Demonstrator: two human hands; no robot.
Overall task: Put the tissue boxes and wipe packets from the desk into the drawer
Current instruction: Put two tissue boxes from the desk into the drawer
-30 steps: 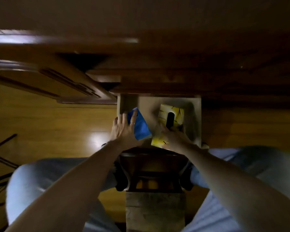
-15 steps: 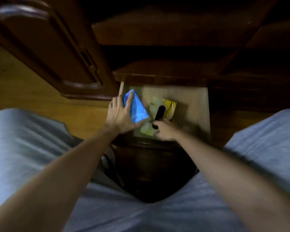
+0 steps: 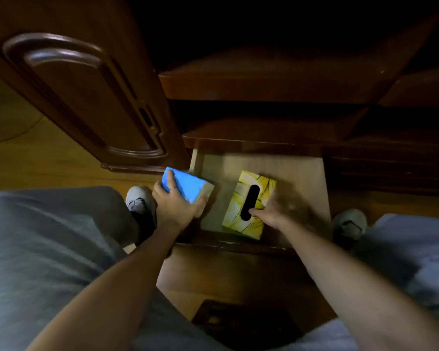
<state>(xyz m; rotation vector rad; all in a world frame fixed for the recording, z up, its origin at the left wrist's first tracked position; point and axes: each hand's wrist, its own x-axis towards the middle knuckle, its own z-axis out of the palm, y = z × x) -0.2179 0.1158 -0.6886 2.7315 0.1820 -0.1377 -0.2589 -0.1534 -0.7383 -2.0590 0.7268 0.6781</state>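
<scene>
I see the drawer [image 3: 312,178] pulled open, a yellow box [image 3: 241,219] lying flat inside. My right hand [image 3: 270,215] rests on its near right edge, blurred; I cannot tell its grip. My left hand [image 3: 174,206] grips a blue box [image 3: 188,184] over the drawer's left wall.

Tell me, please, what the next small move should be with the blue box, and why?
Probably lower the blue box into the drawer beside the yellow box: the left hand holds it over the left wall, and bare floor shows there.
</scene>
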